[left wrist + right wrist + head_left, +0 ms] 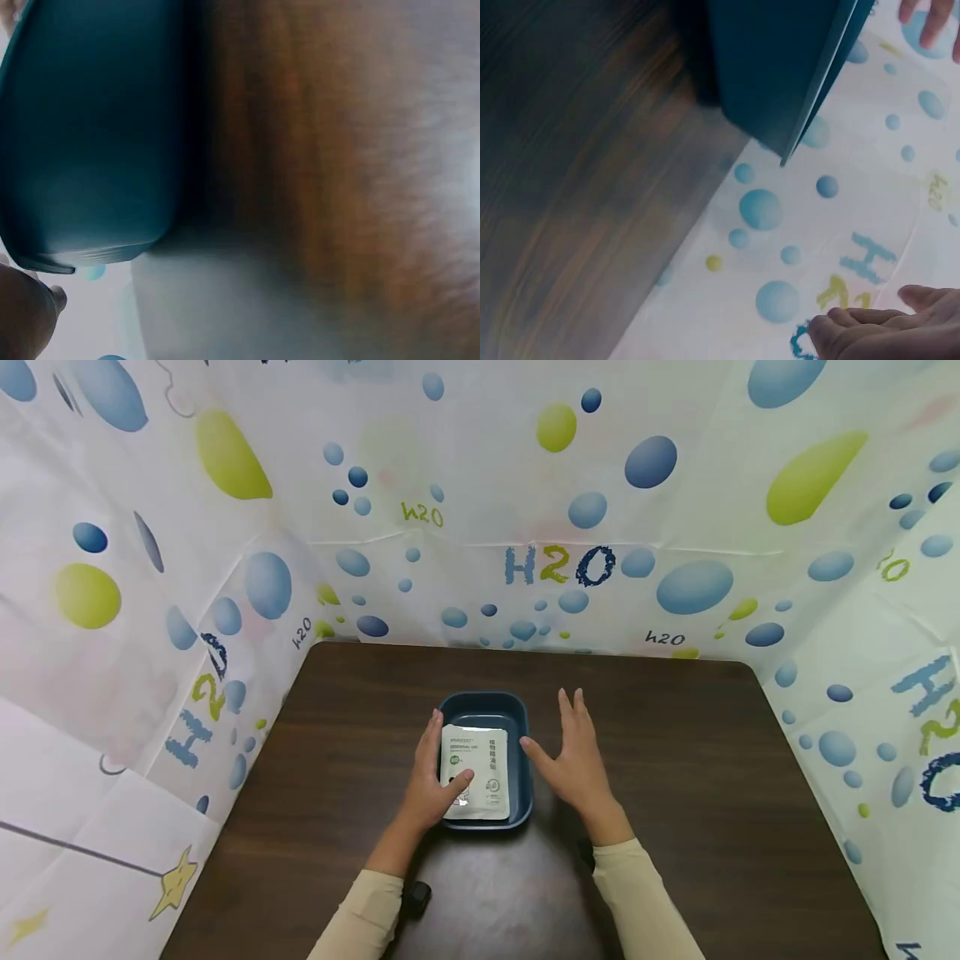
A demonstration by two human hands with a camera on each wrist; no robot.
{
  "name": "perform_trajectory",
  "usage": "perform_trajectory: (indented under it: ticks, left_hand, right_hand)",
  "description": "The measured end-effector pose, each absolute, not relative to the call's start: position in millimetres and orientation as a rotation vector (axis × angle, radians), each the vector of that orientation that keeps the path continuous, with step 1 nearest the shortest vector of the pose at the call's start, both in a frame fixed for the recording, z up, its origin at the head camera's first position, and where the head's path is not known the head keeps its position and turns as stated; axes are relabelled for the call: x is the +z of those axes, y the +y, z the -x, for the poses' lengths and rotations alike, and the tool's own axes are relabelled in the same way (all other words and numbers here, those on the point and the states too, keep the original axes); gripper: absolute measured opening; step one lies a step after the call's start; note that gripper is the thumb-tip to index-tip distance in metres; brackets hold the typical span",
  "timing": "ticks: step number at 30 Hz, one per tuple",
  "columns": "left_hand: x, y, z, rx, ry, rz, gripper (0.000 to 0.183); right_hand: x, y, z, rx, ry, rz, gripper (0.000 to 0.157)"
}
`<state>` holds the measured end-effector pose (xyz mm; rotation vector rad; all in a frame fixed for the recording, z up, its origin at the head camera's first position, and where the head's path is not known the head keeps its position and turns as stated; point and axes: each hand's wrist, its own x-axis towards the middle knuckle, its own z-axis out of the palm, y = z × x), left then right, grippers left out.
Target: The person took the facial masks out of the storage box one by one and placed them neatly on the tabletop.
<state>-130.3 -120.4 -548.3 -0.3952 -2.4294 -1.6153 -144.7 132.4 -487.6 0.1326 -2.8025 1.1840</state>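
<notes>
A dark blue rectangular tray (520, 777) sits near the middle of the table. Inside it lies a white flat packet (480, 758) printed with green and black lettering, filling the tray's near and left part. My left hand (431, 785) is at the tray's left rim, its fingers extended and the thumb overlapping the packet's left side in the head view. To the right of the tray, my right hand (576, 768) is spread with straight fingers, holding nothing. The left wrist view has the tray's outer wall (90, 135) close up, with part of the left hand (26, 315) at its corner.
The dark brown wooden table (675, 760) extends around the tray on all sides. Behind and beside it hangs a white sheet (480, 443) with blue and green dots and H2O lettering. A black band with a small box (416, 900) is at the left wrist.
</notes>
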Motion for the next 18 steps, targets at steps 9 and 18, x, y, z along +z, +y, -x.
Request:
perform_trajectory:
  ticks: [9, 18]
  left_hand:
    - [-564.9, -121.0, 124.5, -1.608, -2.417, 0.408, 0.105]
    - [-573.5, -126.6, 118.0, -1.506, -2.476, 0.46, 0.12]
  right_hand:
    - [-495.6, 94.6, 146.7, 1.442, -2.682, -0.243, 0.098]
    - [-514.4, 59.3, 141.2, 1.752, -2.617, -0.089, 0.093]
